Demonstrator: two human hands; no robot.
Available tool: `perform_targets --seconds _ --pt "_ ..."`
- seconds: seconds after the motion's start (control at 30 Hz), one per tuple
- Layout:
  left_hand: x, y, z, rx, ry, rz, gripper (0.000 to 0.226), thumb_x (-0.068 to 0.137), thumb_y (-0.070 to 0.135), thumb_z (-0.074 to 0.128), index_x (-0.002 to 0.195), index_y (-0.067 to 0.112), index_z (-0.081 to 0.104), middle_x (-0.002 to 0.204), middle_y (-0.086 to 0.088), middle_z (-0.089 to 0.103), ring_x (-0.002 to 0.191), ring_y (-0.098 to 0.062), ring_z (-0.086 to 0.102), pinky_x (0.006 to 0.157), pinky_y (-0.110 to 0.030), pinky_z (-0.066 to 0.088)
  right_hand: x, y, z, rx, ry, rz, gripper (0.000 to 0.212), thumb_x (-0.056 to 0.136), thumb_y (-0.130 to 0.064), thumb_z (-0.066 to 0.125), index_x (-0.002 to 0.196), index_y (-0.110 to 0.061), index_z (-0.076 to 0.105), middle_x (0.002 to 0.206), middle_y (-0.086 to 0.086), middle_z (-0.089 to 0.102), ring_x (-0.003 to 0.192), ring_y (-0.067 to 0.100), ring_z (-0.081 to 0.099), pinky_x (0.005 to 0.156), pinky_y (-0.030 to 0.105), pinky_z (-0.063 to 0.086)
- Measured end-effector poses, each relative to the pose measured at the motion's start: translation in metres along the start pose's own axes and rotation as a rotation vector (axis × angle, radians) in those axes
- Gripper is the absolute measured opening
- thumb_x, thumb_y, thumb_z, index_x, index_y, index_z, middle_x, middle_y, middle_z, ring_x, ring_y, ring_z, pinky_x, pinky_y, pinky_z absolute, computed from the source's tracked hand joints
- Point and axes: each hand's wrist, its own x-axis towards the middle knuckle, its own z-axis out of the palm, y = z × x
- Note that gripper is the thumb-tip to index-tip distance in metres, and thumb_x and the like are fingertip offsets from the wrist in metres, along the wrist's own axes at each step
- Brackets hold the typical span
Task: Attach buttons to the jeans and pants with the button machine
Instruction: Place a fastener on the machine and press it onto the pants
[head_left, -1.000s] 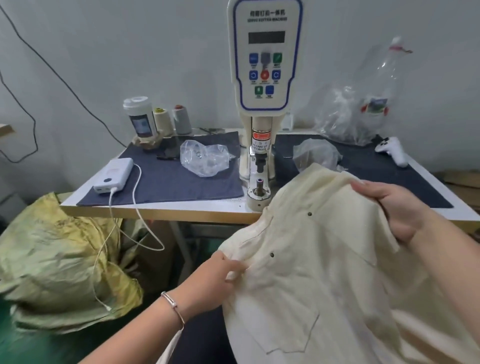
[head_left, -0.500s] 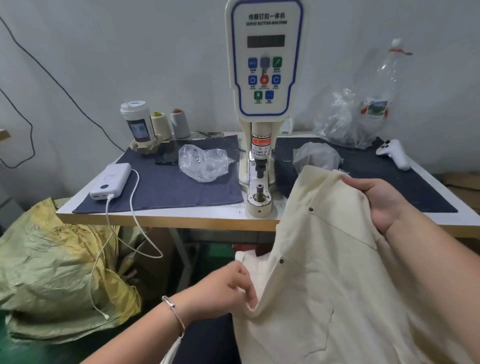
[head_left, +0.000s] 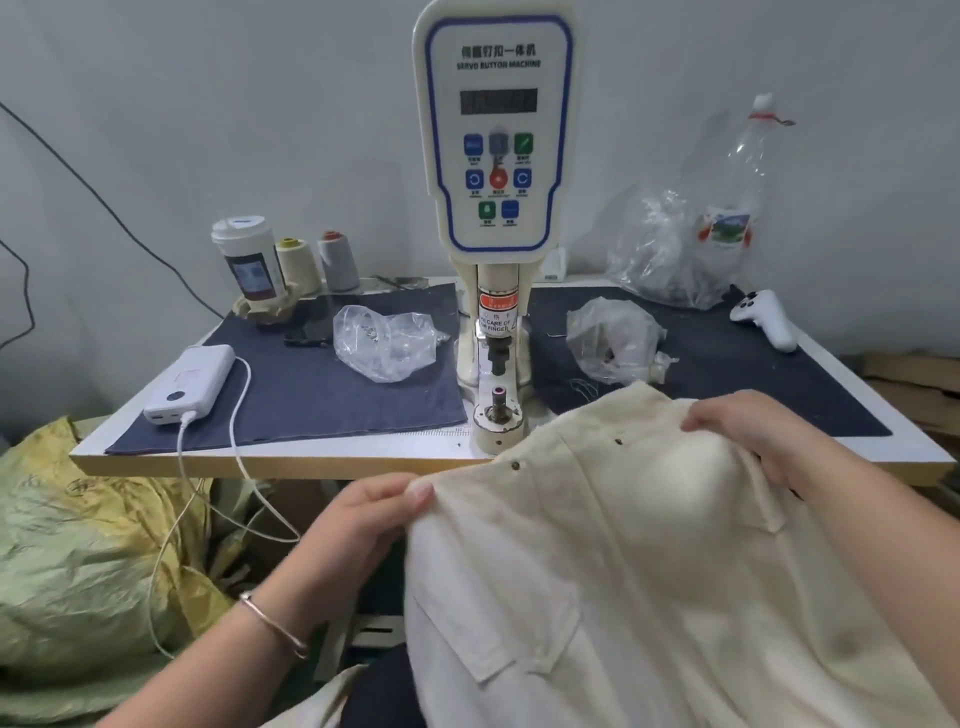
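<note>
Up on the button machine (head_left: 496, 140), the cream control panel (head_left: 497, 132) carries a line of Chinese characters and, right under it, "SERVO BUTTON MACHINE" in blue capitals. Its dark display (head_left: 498, 101) shows nothing legible. Lower down, the warning label (head_left: 497, 318) on the column reads "CARE OF" and "FINGER" beneath a red strip. The key captions are too small to read.

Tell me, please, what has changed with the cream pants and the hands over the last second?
The cream pants have been lifted and drawn up toward the button machine, so their top edge now lies over the table's front edge beside the machine's base. The left hand has shifted its pinch up to the waistband's edge; the right hand keeps its grip. The power bank and plastic bags stayed put.
</note>
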Motion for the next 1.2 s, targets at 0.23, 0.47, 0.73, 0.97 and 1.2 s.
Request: perform_targets --seconds 0.23,0.47,0.73,0.97,1.2 --pt "0.024 0.022 -0.026 0.376 0.169 -0.031 0.044 0.094 0.031 0.065 0.078 -0.007 0.051 0.075 -0.007 0.047 0.074 -0.021 0.041 0.073 -0.034 0.032 -0.003 -0.021 0.03 -0.767 -0.123 -0.049 0.012 0.066 -0.015 0.064 0.074 -0.012 0.056 0.07 0.002 0.054 0.061 0.019 0.048 0.052 0.024 0.03" --pt "0.051 0.036 -0.027 0.779 0.286 -0.008 0.035 0.078 0.03 0.06 0.057 0.007 0.044 0.055 0.003 0.033 0.053 -0.014 0.031 0.057 -0.031 0.029 0.032 -0.061 0.052 -0.721 0.271 -0.431 0.013 0.09 -0.008 0.048 0.087 -0.012 0.06 0.092 0.007 0.062 0.083 0.028 0.058 0.061 0.031 0.04" --pt "0.07 0.035 -0.061 0.806 0.325 0.022 0.036 0.073 0.026 0.059 0.055 0.016 0.029 0.056 0.002 0.021 0.053 -0.013 0.02 0.047 -0.026 0.019 0.107 -0.065 0.084 -0.641 0.129 -0.09 0.036 0.098 -0.021 0.054 0.132 -0.011 0.054 0.138 0.013 0.051 0.128 0.033 0.047 0.103 0.04 0.04" --pt "0.125 0.021 -0.059 0.974 0.344 0.25 0.042 0.09 0.017 0.055 0.057 0.019 0.03 0.054 0.007 0.03 0.054 -0.01 0.026 0.054 -0.029 0.026 0.123 -0.049 0.095 -0.562 0.336 -0.286 0.018 0.093 -0.023 0.06 0.101 -0.013 0.073 0.107 0.015 0.068 0.101 0.035 0.062 0.079 0.035 0.048" --pt "0.129 -0.012 -0.057 1.216 0.303 0.315 0.033 0.068 0.045 0.035 0.055 0.019 0.021 0.054 -0.001 0.027 0.053 -0.015 0.024 0.051 -0.034 0.02 0.125 -0.035 0.105 -0.5 0.485 -0.441 0.019 0.086 -0.003 0.057 0.085 -0.01 0.074 0.093 0.017 0.069 0.087 0.036 0.063 0.063 0.029 0.035"
